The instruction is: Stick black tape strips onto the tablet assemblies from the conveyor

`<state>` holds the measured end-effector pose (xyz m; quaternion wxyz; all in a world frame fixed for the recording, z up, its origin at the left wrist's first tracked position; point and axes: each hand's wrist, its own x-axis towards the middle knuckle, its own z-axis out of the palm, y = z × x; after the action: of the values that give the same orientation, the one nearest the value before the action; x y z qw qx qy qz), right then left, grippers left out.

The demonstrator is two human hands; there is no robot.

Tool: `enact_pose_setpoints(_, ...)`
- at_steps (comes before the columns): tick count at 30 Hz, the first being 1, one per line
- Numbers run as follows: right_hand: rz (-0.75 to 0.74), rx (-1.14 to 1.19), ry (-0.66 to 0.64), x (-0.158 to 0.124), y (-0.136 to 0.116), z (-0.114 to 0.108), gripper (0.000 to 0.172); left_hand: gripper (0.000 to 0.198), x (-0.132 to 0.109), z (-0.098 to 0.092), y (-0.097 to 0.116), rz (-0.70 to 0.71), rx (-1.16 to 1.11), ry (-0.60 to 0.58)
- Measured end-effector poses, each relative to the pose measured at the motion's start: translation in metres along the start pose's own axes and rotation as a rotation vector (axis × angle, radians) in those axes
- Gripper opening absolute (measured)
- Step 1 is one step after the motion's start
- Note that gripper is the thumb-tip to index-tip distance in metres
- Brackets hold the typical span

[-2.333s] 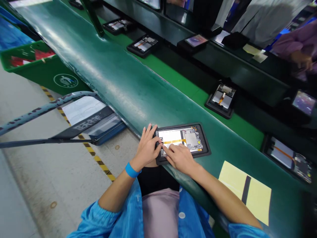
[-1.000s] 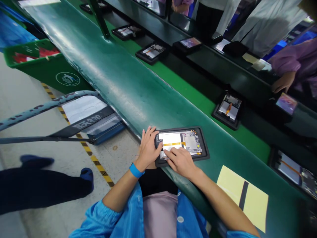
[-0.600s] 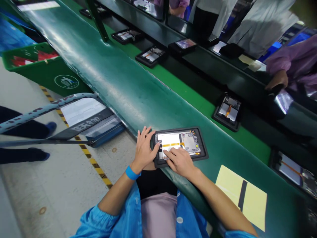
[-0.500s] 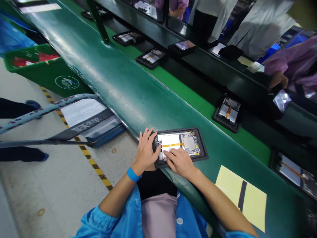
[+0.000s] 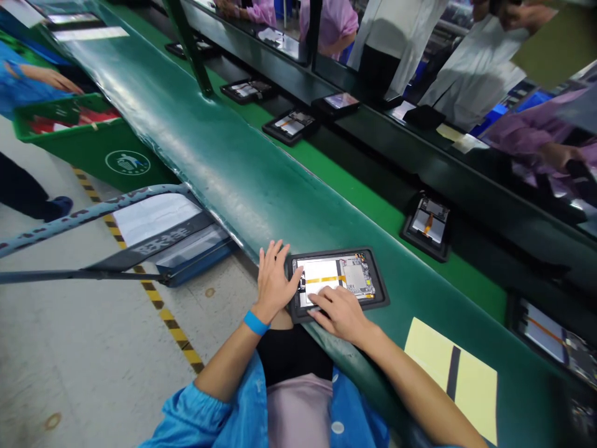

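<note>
An opened tablet (image 5: 342,274) lies in a black tray (image 5: 380,292) on the dark green bench (image 5: 224,162) in front of me. It shows a white battery, an orange ribbon cable and a circuit board. My left hand (image 5: 271,281) rests flat against the tray's left end, fingers stretched out, thumb on the rim. My right hand (image 5: 339,312) lies on the near edge of the tablet with its fingers curled and its fingertips pressing down on the white battery area.
A yellow sheet with a black stripe (image 5: 454,373) lies on the bench to the right. More tablets in trays (image 5: 426,224) ride the bright green conveyor behind. Other people stand across the line (image 5: 448,56). A green bin (image 5: 79,134) and a cart (image 5: 153,230) stand at left.
My hands have stayed on the tablet with small finger shifts; the right hand drew slightly nearer. The conveyor trays moved along. A passer-by walked across the floor at left.
</note>
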<state>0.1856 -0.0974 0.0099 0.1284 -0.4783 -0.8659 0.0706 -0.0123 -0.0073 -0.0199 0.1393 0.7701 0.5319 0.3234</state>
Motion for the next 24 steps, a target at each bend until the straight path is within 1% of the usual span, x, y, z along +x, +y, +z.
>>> enact_pose_setpoints(4, -0.134, 0.001, -0.04, -0.017, 0.014, -0.007, 0.037, 0.05, 0.015, -0.002, -0.014, -0.024, -0.034, 0.064)
enact_pose_setpoints(6, -0.157, -0.071, -0.075, -0.025, 0.019, -0.008, 0.032, 0.047, 0.024, -0.001, -0.021, -0.017, -0.065, 0.095)
enact_pose_setpoints(9, -0.106, -0.174, -0.169, -0.027, 0.021, -0.008, 0.026, 0.045, 0.034, 0.004, -0.027, 0.016, -0.087, 0.143)
enact_pose_setpoints(11, -0.038, -0.203, -0.228, -0.019, 0.023, -0.009, 0.026, 0.045, 0.037, 0.008, -0.031, 0.033, -0.075, 0.176)
enact_pose_setpoints(14, 0.077, -0.231, -0.252, 0.005, 0.037, -0.011, 0.027, 0.047, 0.036, 0.013, -0.037, 0.071, -0.067, 0.204)
enact_pose_setpoints(17, 0.211, -0.262, -0.229, 0.042, 0.069, -0.018, 0.03, 0.047, 0.034, 0.015, -0.041, 0.103, -0.067, 0.237)
enact_pose_setpoints(19, 0.331, -0.286, -0.187, 0.071, 0.096, -0.029, 0.031, 0.045, 0.034, 0.015, -0.042, 0.109, -0.067, 0.253)
enact_pose_setpoints(21, 0.488, -0.318, -0.118, 0.101, 0.119, -0.043, 0.031, 0.043, 0.035, 0.014, -0.042, 0.114, -0.071, 0.268)
enact_pose_setpoints(23, 0.641, -0.345, -0.035, 0.124, 0.136, -0.058, 0.034, 0.041, 0.037, 0.013, -0.041, 0.124, -0.072, 0.28)
enact_pose_setpoints(24, 0.69, -0.348, -0.002, 0.13, 0.14, -0.064, 0.036, 0.04, 0.037, 0.013, -0.04, 0.13, -0.069, 0.284)
